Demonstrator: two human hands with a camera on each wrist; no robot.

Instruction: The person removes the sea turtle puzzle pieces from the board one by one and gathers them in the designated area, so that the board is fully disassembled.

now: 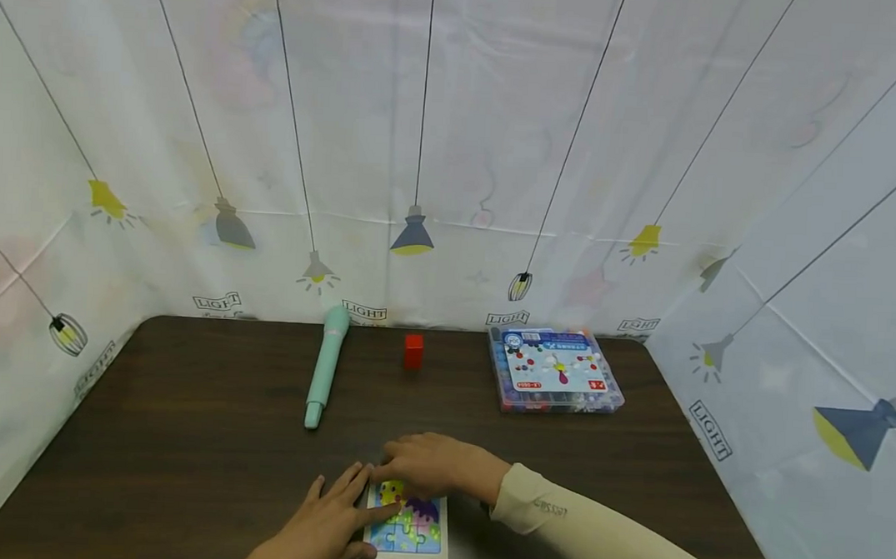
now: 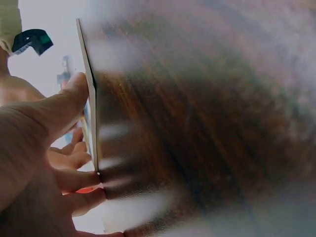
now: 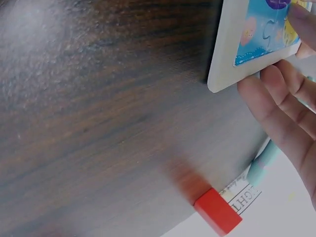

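Head view: left hand (image 1: 327,518) splayed on puzzle (image 1: 413,528); right hand's (image 1: 434,464) grip at its far edge unclear. Lopsided pressing could loosen pieces (image 1: 427,544).

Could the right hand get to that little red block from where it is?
Probably yes: the red block sits beyond the right hand, with only bare table between them, though that hand is busy at the puzzle.
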